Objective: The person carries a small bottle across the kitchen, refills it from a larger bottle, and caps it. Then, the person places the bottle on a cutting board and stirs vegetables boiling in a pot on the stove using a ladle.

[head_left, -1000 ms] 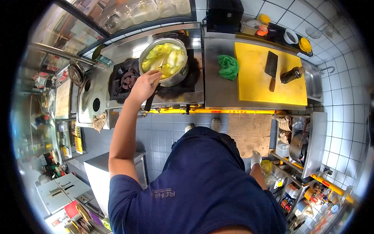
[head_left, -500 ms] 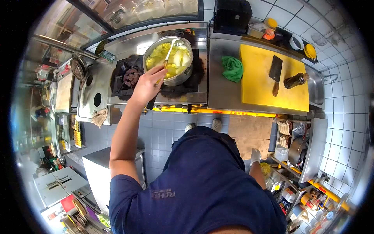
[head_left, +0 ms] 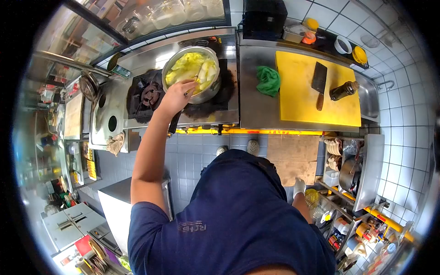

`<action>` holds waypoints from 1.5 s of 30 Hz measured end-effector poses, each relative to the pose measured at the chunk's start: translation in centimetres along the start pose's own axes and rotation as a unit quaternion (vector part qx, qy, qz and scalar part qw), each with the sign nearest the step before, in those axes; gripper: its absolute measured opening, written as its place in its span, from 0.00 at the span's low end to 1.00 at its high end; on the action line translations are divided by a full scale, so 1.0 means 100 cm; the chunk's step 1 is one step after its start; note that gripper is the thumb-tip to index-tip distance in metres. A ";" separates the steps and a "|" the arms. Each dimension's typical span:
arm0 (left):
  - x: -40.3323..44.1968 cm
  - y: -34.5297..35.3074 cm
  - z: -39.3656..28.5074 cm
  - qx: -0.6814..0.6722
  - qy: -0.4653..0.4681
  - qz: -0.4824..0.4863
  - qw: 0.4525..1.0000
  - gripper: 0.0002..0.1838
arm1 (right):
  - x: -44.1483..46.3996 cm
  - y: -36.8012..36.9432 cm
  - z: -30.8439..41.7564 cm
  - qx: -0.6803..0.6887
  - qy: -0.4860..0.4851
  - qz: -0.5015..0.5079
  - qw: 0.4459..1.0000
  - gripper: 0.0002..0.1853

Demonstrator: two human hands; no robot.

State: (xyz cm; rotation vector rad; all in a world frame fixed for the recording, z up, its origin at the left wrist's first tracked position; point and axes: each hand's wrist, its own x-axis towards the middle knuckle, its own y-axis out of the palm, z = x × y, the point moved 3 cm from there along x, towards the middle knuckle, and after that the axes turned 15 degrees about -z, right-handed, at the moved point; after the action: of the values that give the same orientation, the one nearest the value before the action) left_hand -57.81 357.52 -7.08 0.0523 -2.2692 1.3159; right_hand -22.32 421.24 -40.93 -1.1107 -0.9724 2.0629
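Note:
A metal pot point(head_left: 165, 68) on the stove holds yellow-green leafy vegetables point(head_left: 191, 62) and pale pieces in liquid. Over the pot's near rim, my left hand point(head_left: 178, 97) is closed around the handle of a ladle. Its head is hidden among the vegetables, and little of the handle shows. The pot's black handle point(head_left: 174, 121) sticks out below my wrist. My right hand point(head_left: 299, 185) hangs low at my side, away from the counter. It looks whitish, perhaps gloved, and its fingers are too small to make out.
A second burner point(head_left: 150, 94) lies left of the pot. Right of the stove are a green cloth point(head_left: 268, 81) and a yellow cutting board point(head_left: 293, 107) bearing a cleaver point(head_left: 319, 78) and a dark bottle point(head_left: 343, 90). A sink point(head_left: 368, 98) adjoins the board. Shelves point(head_left: 337, 197) stand at my right.
The ladle's pale head, visible above the vegetables before, has gone down among them. My left hand has moved slightly down and toward the pot's near rim. The whole view has shifted a little.

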 end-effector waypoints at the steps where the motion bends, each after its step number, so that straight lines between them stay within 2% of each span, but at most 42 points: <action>1: -0.001 -0.004 -0.003 0.001 0.009 -0.005 1.000 0.15 | -0.004 -0.003 -0.003 0.003 0.010 0.005 1.000 0.27; 4: -0.004 -0.032 -0.026 0.017 -0.015 -0.013 1.000 0.15 | 0.001 0.002 -0.024 -0.006 -0.002 -0.018 1.000 0.25; 7: -0.014 -0.059 -0.031 0.024 0.019 -0.057 0.998 0.17 | 0.003 0.003 -0.028 -0.034 -0.032 -0.008 0.999 0.25; 10: -0.020 -0.092 -0.049 0.030 0.017 -0.079 0.996 0.18 | 0.007 0.008 -0.024 -0.018 -0.011 -0.024 1.000 0.25; 12: -0.032 -0.106 -0.055 0.029 0.016 -0.094 0.995 0.18 | 0.015 0.014 -0.020 -0.011 -0.030 0.001 0.999 0.26; 19: -0.089 -0.136 -0.096 0.039 -0.030 -0.056 0.997 0.18 | 0.012 0.012 0.034 -0.014 -0.066 0.001 0.998 0.27; 23: -0.121 -0.131 -0.118 0.023 -0.044 -0.044 0.998 0.15 | 0.010 0.010 0.045 0.020 -0.065 0.014 0.998 0.28; 27: -0.143 -0.105 -0.122 0.038 0.001 -0.040 0.999 0.16 | 0.016 0.011 0.046 -0.001 -0.080 0.007 0.997 0.28; 32: -0.154 -0.067 -0.095 0.068 0.029 -0.048 0.996 0.19 | 0.052 0.024 0.023 -0.048 -0.175 0.015 0.983 0.27; 36: -0.141 -0.050 -0.070 0.080 0.045 -0.064 0.994 0.19 | 0.062 0.023 0.024 -0.038 -0.204 0.016 0.978 0.26; 40: -0.125 -0.045 -0.060 0.078 0.034 -0.063 0.994 0.20 | 0.053 0.020 0.019 0.000 -0.187 -0.005 0.982 0.26; 43: -0.112 -0.048 -0.057 0.072 0.055 -0.085 0.992 0.21 | 0.053 0.026 -0.003 -0.016 -0.180 0.018 0.983 0.27; 45: -0.102 -0.051 -0.054 0.086 0.048 -0.091 0.991 0.20 | 0.021 0.012 0.014 -0.009 -0.073 0.001 0.997 0.27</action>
State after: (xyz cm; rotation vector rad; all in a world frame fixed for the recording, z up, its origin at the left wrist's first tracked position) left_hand -45.31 357.06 -5.45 0.2459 -2.0159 1.3808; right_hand -24.71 421.74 -42.30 -0.9801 -1.0614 2.1665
